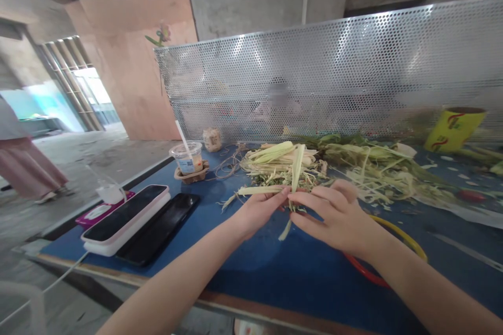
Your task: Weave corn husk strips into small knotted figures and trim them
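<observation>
Above the near middle of the blue table, my left hand [255, 212] pinches pale, dried corn husk strips between thumb and fingers. One husk strip [297, 167] stands up from the fingertips, another sticks out to the left, and a short end hangs below. My right hand [334, 214] meets the left at this crossing point, its thumb and index finger closed on the strips and the other fingers bent. Just beyond both hands lies a heap of husks [271, 157] with thin stalks. Greener husks [353, 154] spread to its right. The fingertips partly hide the crossing.
On the left are a drink cup [188, 162] with a straw, a pink-edged phone [129, 212] and a black phone [161, 230]. Yellow and red rings [418, 246] lie under my right forearm. A yellow roll [456, 128] stands before the perforated metal panel [334, 73].
</observation>
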Demonstrator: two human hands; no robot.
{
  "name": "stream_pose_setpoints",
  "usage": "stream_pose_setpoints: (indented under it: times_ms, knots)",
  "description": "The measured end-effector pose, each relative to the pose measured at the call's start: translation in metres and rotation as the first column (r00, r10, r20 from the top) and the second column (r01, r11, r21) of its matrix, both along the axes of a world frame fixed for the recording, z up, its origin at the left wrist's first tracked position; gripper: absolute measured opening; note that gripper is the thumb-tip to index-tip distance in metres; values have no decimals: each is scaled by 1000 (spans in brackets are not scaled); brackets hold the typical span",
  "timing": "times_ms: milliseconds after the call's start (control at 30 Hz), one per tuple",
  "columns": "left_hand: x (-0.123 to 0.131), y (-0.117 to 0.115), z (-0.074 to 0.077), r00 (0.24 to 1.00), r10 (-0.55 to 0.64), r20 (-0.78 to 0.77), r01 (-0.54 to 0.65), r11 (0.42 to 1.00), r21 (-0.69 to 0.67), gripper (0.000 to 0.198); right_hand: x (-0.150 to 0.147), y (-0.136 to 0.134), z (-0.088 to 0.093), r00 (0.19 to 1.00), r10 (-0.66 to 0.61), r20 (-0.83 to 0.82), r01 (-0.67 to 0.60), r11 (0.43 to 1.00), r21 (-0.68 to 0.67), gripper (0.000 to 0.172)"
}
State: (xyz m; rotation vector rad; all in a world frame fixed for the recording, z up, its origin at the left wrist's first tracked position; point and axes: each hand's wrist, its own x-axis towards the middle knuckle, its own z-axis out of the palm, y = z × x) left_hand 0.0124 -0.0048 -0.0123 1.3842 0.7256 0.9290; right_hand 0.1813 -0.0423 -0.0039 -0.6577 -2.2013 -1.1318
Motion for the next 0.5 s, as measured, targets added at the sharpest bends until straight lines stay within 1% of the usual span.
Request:
stream_pose_setpoints:
  times_ms: [133, 233, 300, 367, 433, 500]
  knots:
    - [0, -2, 0, 999, -20, -36, 18, 999, -37, 29, -2, 5, -3, 1000, 5, 26, -5, 1000, 24, 13]
    - [1, -2, -1, 1000, -11, -4, 11, 1000, 11, 29, -2, 6, -6, 999, 46, 7, -46, 999, 5, 11]
    - [0, 0, -1, 999, -38, 31, 36, 998, 58, 31, -2, 5, -7, 987, 72, -142, -85, 993, -86, 11]
    - [-1, 1, 0, 998, -54, 34, 50, 993, 109, 33, -1, 5, -6, 947, 55, -318, -120, 975, -187, 11]
    - [-2, 2, 1, 1000, -8, 7, 7, 988, 155, 32, -1, 7, -5, 912, 48, -408, -168, 950, -264, 13]
    - [-3, 3, 2, 997, 78, -14, -74, 981, 181, 30, -1, 9, -4, 903, 65, -425, -221, 918, -328, 16]
